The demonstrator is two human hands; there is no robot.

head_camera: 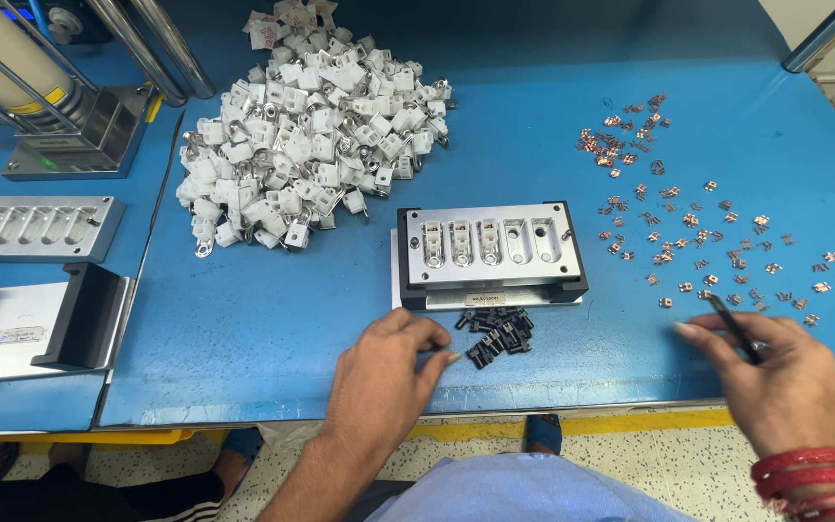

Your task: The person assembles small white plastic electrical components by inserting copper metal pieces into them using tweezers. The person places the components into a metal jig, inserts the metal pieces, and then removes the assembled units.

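nearest the table edge, the left hand (384, 362) rests palm down on the blue table (273, 319), fingers curled loosely, fingertips touching the small pile of black plastic clips (500, 333); whether one is pinched between them, i cannot tell. the right hand (775, 377), red bangles at its wrist, grips dark tweezers (732, 327) between thumb and fingers, tips pointing toward the scattered copper contacts (707, 251) spread over the right side of the table. just beyond the clips sits the metal jig block (490, 253) with five pockets, the left three filled, the right two bare. farther back lies a heap of white plastic housings (306, 126). off to the left a second metal tray (36, 227) sits before a press machine (60, 97).
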